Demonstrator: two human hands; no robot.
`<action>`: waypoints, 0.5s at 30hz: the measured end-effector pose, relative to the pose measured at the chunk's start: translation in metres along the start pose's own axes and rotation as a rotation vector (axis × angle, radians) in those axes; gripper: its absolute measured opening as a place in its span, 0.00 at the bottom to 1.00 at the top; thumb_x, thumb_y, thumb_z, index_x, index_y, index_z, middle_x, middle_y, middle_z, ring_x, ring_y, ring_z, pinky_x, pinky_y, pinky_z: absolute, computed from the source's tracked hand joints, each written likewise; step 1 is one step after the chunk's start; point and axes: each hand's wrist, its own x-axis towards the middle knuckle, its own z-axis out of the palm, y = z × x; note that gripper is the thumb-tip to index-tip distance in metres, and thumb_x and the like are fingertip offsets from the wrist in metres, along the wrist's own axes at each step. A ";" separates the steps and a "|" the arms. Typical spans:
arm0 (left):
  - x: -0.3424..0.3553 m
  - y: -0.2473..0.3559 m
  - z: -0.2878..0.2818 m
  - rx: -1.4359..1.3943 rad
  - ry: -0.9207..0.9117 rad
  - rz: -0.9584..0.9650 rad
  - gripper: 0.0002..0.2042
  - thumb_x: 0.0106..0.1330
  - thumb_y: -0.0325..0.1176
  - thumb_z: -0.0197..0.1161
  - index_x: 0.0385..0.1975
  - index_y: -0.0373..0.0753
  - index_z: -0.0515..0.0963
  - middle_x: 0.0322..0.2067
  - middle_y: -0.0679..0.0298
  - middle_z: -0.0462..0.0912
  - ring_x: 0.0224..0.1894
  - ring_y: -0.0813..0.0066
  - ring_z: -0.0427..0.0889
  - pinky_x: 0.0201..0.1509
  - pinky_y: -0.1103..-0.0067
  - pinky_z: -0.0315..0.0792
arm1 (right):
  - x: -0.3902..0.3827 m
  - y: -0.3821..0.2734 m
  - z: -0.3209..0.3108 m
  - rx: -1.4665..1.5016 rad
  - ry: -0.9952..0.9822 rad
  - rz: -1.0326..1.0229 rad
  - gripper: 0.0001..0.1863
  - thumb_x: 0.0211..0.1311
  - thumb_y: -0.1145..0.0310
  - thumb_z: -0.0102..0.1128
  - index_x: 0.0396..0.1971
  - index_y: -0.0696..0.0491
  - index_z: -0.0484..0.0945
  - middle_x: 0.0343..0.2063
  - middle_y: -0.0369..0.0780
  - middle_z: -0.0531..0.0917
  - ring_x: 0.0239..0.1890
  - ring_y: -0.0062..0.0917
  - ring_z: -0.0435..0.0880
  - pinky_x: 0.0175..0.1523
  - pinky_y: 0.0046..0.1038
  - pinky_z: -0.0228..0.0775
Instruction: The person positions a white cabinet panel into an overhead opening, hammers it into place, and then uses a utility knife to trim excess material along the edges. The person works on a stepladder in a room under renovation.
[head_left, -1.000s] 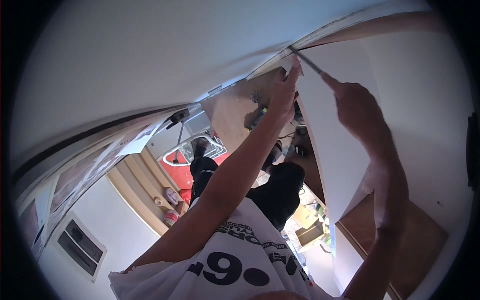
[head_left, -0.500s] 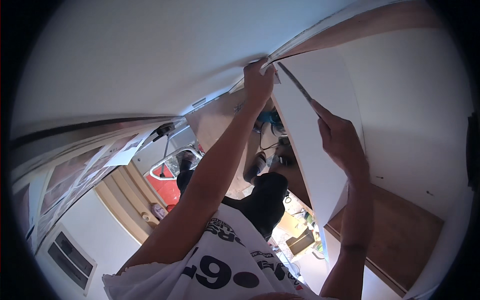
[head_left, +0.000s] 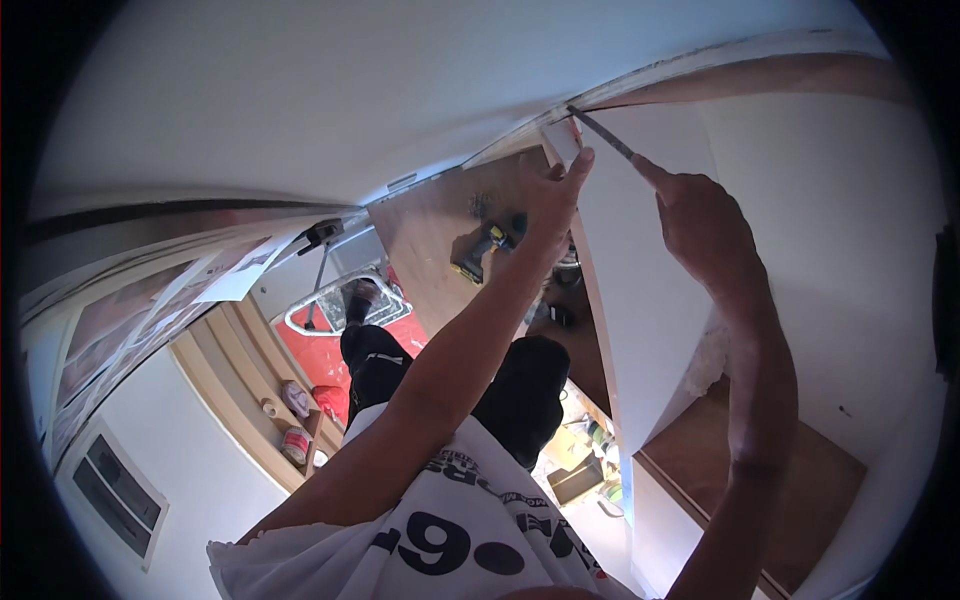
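My right hand [head_left: 705,225] is closed around the near end of a long, narrow dark tool that looks like a file [head_left: 606,136]. The file's far tip meets the seam [head_left: 560,113] between the pale upper surface and the white panel [head_left: 640,270]. Just below that tip is my left hand [head_left: 552,200], thumb stretched out and fingers apart, with nothing visible in it. A small white piece with a red mark [head_left: 563,140] sits at the panel's top corner, beyond my left fingertips.
A yellow and black power drill [head_left: 490,250] lies over a brown board [head_left: 420,235]. One foot is on a metal-framed step [head_left: 345,305] above a red floor [head_left: 310,350]. Wooden shelves [head_left: 235,390] with a tin [head_left: 295,445] stand at left; a brown board [head_left: 800,490] is at lower right.
My left hand has let go of the seam edge and drawn back with fingers spread. My right hand has shifted right, and the file's tip now reaches the seam. The drill has come into view.
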 end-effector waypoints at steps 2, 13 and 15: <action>-0.010 0.010 0.013 -0.070 -0.028 -0.031 0.46 0.54 0.53 0.76 0.64 0.30 0.58 0.45 0.56 0.78 0.45 0.71 0.80 0.42 0.73 0.77 | -0.002 0.000 0.004 -0.008 -0.012 0.018 0.25 0.64 0.77 0.49 0.62 0.51 0.70 0.29 0.47 0.84 0.34 0.38 0.86 0.40 0.39 0.81; 0.009 0.005 0.025 -0.059 -0.055 -0.199 0.44 0.50 0.49 0.79 0.62 0.29 0.66 0.52 0.52 0.78 0.51 0.66 0.79 0.52 0.71 0.75 | 0.011 -0.009 0.025 0.027 -0.040 0.039 0.30 0.62 0.79 0.49 0.65 0.46 0.68 0.30 0.48 0.83 0.35 0.41 0.85 0.42 0.42 0.80; 0.007 0.001 0.028 -0.044 -0.010 -0.101 0.45 0.50 0.50 0.79 0.63 0.30 0.66 0.51 0.52 0.79 0.50 0.66 0.79 0.53 0.72 0.74 | 0.006 -0.006 0.017 0.021 -0.031 0.004 0.28 0.62 0.78 0.50 0.64 0.48 0.69 0.30 0.47 0.83 0.35 0.40 0.85 0.41 0.41 0.80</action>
